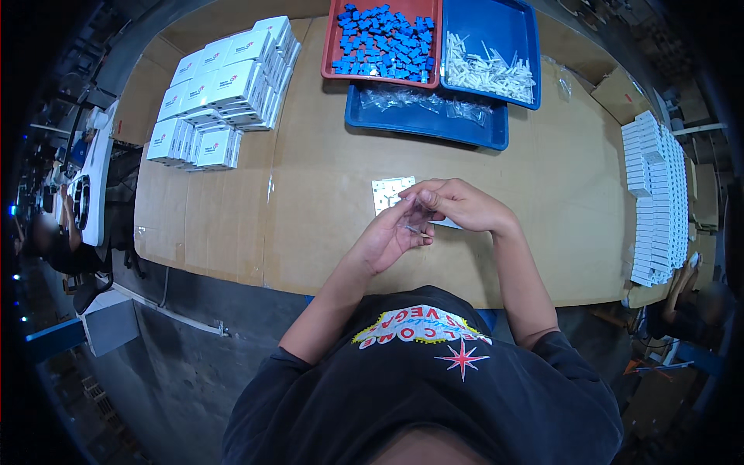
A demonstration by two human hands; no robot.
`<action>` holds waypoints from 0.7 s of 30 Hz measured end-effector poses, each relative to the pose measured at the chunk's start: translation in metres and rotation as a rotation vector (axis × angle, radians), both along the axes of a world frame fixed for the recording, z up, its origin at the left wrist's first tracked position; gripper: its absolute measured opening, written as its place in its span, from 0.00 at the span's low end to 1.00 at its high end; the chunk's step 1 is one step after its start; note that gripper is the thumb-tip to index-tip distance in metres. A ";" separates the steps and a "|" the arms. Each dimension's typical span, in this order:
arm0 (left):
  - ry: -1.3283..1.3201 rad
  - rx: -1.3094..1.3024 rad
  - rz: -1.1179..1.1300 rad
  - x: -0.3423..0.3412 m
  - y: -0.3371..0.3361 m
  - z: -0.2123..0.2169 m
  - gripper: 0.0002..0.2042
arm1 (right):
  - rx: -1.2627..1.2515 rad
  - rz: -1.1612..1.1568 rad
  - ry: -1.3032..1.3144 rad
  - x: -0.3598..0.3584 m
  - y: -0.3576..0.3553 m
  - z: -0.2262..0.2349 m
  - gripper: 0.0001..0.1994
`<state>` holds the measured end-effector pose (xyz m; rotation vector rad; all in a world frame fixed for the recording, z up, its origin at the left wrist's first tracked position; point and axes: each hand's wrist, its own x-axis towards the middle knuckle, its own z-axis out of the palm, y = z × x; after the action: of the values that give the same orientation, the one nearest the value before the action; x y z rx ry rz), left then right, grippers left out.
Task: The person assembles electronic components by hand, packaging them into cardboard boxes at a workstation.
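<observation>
Near the middle of the table, both my hands come together over a white plate-like piece [385,191] lying on the cardboard. A small clear plastic bag [417,219] is between them. My left hand [385,239] has its palm turned up, with fingers curled and the thumb against the bag. From the right, my right hand [465,204] bends over the top, its fingertips closed on the bag's upper part. What the bag contains is too small to make out. My right hand and the bag partly hide the white piece.
Beyond my hands stand a red tray [329,71] of blue plastic parts, a blue tray [496,15] of white plugs and a lower blue tray [434,133] with clear bags. White boxes [205,85] are stacked left, white pieces [655,201] right. People sit at both sides.
</observation>
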<state>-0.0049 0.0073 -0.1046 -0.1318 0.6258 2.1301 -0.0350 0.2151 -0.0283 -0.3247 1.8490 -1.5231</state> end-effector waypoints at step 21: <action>-0.093 0.011 -0.095 0.020 -0.009 -0.022 0.29 | 0.714 -0.812 0.945 -0.163 0.137 -0.035 0.11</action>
<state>0.0155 -0.0017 -0.1264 -0.1896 0.5549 2.0236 -0.1979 0.3523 -0.0632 0.1183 3.4264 -1.0557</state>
